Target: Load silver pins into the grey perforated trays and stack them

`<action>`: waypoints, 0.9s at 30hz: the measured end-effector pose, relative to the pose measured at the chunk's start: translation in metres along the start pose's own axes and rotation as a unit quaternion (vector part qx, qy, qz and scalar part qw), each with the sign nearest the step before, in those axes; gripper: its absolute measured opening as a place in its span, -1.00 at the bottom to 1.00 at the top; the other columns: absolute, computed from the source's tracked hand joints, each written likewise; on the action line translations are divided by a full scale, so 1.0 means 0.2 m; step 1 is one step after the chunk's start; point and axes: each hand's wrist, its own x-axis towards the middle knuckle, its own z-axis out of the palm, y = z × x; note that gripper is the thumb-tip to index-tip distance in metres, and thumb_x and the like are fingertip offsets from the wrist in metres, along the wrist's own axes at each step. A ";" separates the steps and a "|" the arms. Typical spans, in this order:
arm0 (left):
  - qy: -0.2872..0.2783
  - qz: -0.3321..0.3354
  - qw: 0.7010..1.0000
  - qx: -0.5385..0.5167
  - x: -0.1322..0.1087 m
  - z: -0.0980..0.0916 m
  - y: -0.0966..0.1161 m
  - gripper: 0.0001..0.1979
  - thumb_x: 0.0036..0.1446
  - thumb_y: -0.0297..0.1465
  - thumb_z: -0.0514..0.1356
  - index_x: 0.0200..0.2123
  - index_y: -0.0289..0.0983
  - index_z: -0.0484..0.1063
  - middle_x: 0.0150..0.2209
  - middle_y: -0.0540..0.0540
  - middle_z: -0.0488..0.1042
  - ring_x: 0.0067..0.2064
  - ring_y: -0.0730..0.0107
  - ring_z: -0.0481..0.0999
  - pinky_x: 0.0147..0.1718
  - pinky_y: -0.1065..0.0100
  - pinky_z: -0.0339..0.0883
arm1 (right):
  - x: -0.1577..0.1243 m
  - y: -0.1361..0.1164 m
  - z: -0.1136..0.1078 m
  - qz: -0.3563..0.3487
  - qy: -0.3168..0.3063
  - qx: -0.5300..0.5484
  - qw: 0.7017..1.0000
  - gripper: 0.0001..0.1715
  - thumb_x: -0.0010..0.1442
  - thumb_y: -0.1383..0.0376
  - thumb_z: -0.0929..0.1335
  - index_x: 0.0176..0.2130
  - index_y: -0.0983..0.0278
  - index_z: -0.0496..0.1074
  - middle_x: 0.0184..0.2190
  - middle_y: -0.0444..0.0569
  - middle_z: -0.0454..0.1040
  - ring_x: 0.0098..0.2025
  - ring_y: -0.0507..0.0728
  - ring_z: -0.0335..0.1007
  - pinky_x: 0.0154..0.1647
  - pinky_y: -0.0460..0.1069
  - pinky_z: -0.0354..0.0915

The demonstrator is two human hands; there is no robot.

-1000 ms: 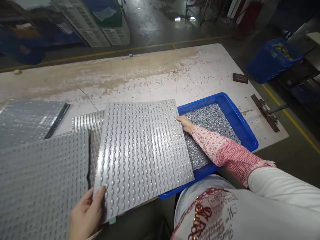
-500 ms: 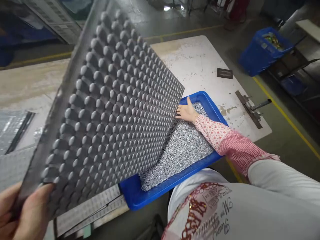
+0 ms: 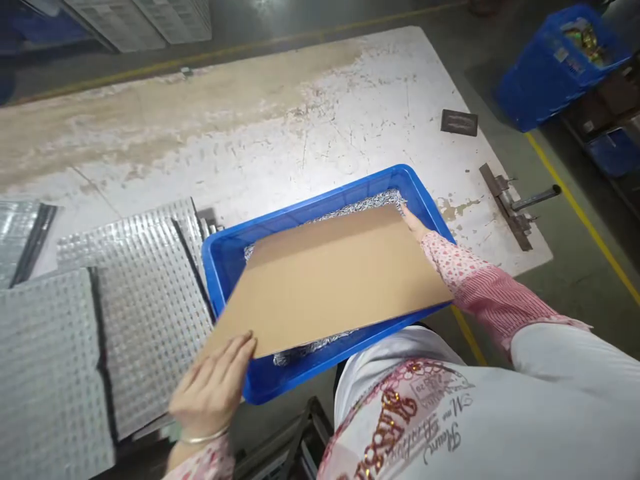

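Observation:
A flat brown board [image 3: 325, 273] lies tilted over a blue tray [image 3: 310, 207], its brown face up. Small silvery pieces [image 3: 375, 200] show in the tray along the board's far edge and also at its near edge. At the board's near left corner, my left hand [image 3: 215, 380] grips the edge, fingers on top. My right hand [image 3: 414, 223] holds the far right corner, its fingers partly hidden at the board's edge. The underside of the board is out of sight.
Stacked silvery sheets with rows of bumps [image 3: 140, 307] lie left of the tray on the worn white table [image 3: 250, 147]. At the right are a dark block [image 3: 459, 123] and a metal bracket with a rod [image 3: 515, 203]. A blue bin [image 3: 555, 73] stands beyond.
The board has gone from upright, bumpy side showing, to nearly flat over the tray, brown side up. My right hand, open before, now has hold of its corner.

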 end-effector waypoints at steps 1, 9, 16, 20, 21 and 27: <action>-0.018 0.031 0.999 0.019 -0.06 0.07 0.03 -0.72 0.19 -0.39 0.17 -0.05 -0.01 0.53 -0.07 0.11 0.58 -0.20 0.34 0.62 -0.26 0.34 0.42 | 0.00 0.01 -0.02 0.021 0.000 0.003 1.000 -0.44 0.40 0.03 0.07 0.05 0.29 0.39 -0.17 0.09 0.58 -0.09 0.19 0.52 0.11 0.20 0.33; -0.283 -0.094 0.951 -0.084 -0.23 0.47 0.22 -0.68 0.17 -0.30 0.22 0.01 -0.17 0.47 0.09 -0.18 0.48 0.05 0.12 0.50 -0.06 0.17 0.41 | 0.04 -0.06 0.06 -0.062 0.016 -0.067 0.996 -0.68 0.34 0.45 0.18 0.02 0.28 0.35 -0.27 -0.09 0.59 -0.30 -0.03 0.50 0.06 0.02 0.33; -0.111 -0.153 0.967 -0.173 0.33 0.36 0.28 -0.48 0.23 -0.25 0.16 0.22 -0.29 0.24 0.34 -0.35 0.12 0.36 0.10 0.10 0.26 0.04 0.12 | -0.08 -0.01 0.03 -0.012 0.035 -0.122 0.992 -0.78 0.28 0.37 0.25 -0.09 0.35 0.39 -0.31 -0.04 0.55 -0.40 -0.10 0.45 -0.22 -0.14 0.32; 0.093 -0.233 0.960 -0.122 0.78 0.36 0.45 -0.42 0.25 -0.26 0.12 0.27 -0.37 0.15 0.39 -0.40 -0.05 0.43 0.02 -0.20 0.32 -0.13 -0.16 | -0.16 0.12 -0.07 0.010 0.100 -0.136 0.986 -0.86 0.22 0.29 0.31 -0.17 0.23 0.40 -0.26 0.02 0.55 -0.40 -0.03 0.49 -0.35 -0.15 0.36; 0.106 -0.256 0.953 -0.126 0.87 0.40 0.49 -0.40 0.25 -0.26 0.11 0.29 -0.37 0.13 0.41 -0.38 -0.12 0.44 0.01 -0.27 0.33 -0.15 -0.21 | -0.18 0.16 -0.08 0.030 0.122 -0.145 0.981 -0.86 0.19 0.26 0.34 -0.19 0.20 0.40 -0.24 0.05 0.55 -0.41 0.01 0.50 -0.38 -0.12 0.39; -0.164 -0.216 0.937 -0.220 1.06 0.74 0.69 -0.49 0.22 -0.26 0.15 0.18 -0.35 0.34 0.32 -0.36 0.17 0.37 -0.07 0.05 0.26 -0.20 -0.13 | -0.36 0.35 -0.05 0.076 0.128 -0.278 0.949 -0.65 -0.01 0.01 0.40 -0.16 -0.13 0.42 0.02 0.17 0.45 0.00 0.20 0.48 -0.08 0.07 0.43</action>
